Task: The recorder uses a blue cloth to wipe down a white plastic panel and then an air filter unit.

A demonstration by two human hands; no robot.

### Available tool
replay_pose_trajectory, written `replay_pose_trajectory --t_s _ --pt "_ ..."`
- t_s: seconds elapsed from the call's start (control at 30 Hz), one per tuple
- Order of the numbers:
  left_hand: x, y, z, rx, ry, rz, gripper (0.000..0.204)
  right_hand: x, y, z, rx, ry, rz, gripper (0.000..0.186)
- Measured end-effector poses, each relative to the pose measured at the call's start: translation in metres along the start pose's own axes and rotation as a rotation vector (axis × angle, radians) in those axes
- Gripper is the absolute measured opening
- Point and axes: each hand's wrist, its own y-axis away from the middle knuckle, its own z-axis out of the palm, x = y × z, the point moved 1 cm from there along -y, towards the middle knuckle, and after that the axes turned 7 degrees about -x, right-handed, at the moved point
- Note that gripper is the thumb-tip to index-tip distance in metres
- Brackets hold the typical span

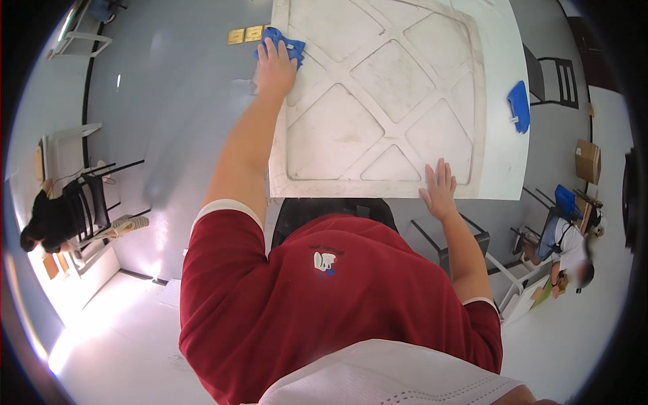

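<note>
The left hand [275,66] reaches far forward with the arm stretched out and lies palm-down on a blue cloth [283,42], fingers spread flat over it rather than pinching; the cloth sits bunched at the far left edge of a large white panel [378,101] with a raised diamond lattice, its surface dull and smudged; the right hand [439,190] rests open on the near edge of the same panel, fingers fanned and pressed down, holding nothing; the panel lies on a white table [503,135], and a second blue cloth [518,106] lies well apart at the table's right edge; a black chair [334,209] stands just below the panel's near edge; two small gold squares [244,34] lie on the floor near the first cloth.
</note>
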Motion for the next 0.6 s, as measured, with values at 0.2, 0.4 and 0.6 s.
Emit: replay_pose_trajectory --t_s 0.2,0.4,0.6 --pt "-0.017 -0.039 0.027 0.004 -0.122 0.027 0.057 0.000 0.000 -0.001 0.001 -0.057 0.008 0.066" --pt "-0.043 -0.049 0.050 -0.062 -0.231 0.104 0.050 0.000 -0.002 0.001 0.013 -0.032 0.001 0.066" --pt "0.005 0.039 -0.038 -0.315 0.215 -0.141 0.047 0.004 -0.001 0.011 0.034 -0.027 0.010 0.065"
